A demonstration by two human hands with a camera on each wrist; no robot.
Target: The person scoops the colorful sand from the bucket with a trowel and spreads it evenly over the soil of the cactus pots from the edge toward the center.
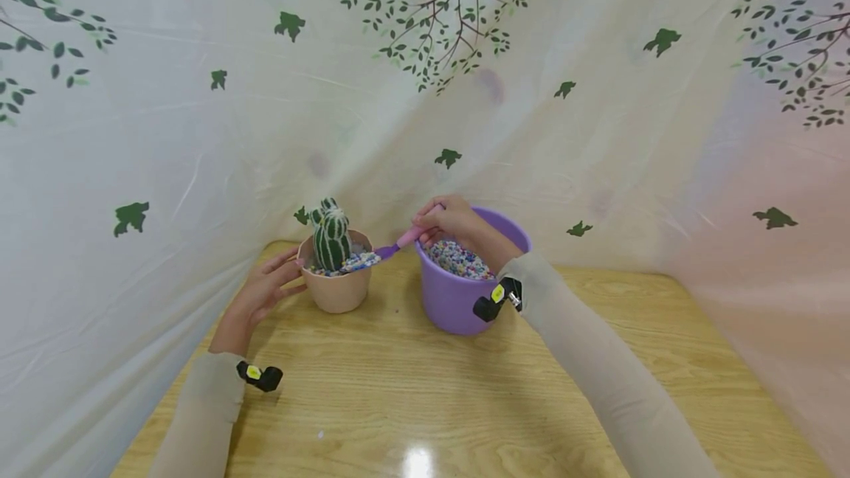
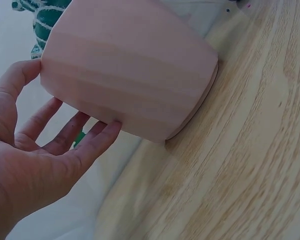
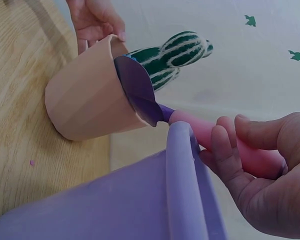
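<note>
Two grips: right grip [image 1: 458, 220] curled firmly round a shovel [image 1: 409, 235] by its pink handle; left grip [image 1: 268, 286] spread wide, fingertips and thumb touching the side and rim of the pot [image 1: 337, 293] without wrapping it.
Shovel blade: the purple blade [image 3: 140, 95] reaches over the pot's rim on the bucket side, loaded with small coloured beads [image 1: 361, 260].
Step in hand: apparently emptying a scoop into the pot while the left grip steadies it.
Next move: probably calls for tilting the blade inward so the beads run off beside the cactus, not over the rim.
Pot: upright on the desk [image 1: 372, 389], with the cactus [image 1: 330, 238] standing among beads.
Purple bucket: the bucket [image 1: 454, 305] stands just beside the pot, with many more beads inside.
</note>
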